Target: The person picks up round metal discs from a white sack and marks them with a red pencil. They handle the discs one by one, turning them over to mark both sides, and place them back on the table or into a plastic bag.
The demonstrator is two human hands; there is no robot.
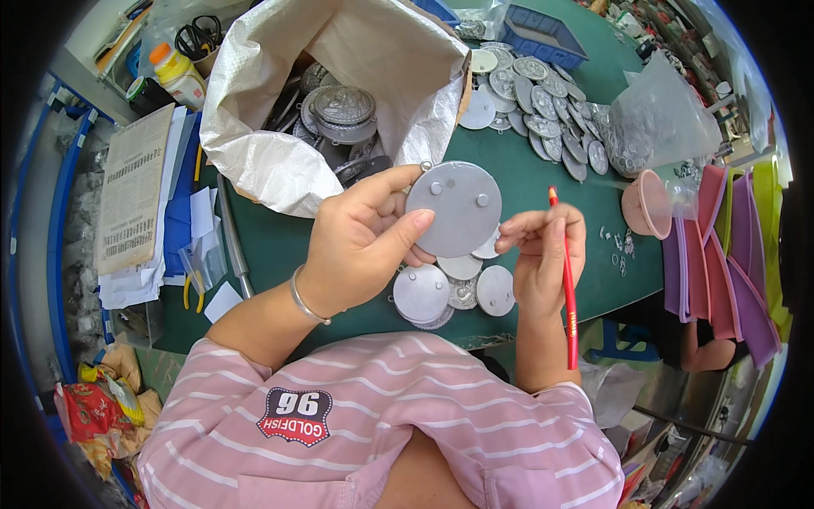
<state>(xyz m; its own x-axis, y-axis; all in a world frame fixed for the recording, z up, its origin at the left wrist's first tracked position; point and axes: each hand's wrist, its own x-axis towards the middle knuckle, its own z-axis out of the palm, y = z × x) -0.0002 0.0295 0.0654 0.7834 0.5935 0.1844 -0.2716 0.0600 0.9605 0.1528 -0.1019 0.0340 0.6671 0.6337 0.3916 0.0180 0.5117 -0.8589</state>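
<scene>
My left hand [360, 237] grips a round silver-grey metal medallion [455, 212] by its left edge, thumb on the near face. Its plain back, with two small round studs, faces me, and a small loop sits at its rim. My right hand [547, 254] is just right of the disc, closed around a red pencil [569, 297] held upright between thumb and fingers. Below the held disc, several more medallions [421, 293] lie on the green table near its front edge, some plain side up, some showing relief. The sack beyond my left hand holds more.
An open white woven sack [254, 144] stands at the back left. A pile of medallions [543, 106] and a blue tray [543, 36] lie at the back right. A pink cup [646, 205] stands right, papers [136, 195] and a metal rod [234, 237] left.
</scene>
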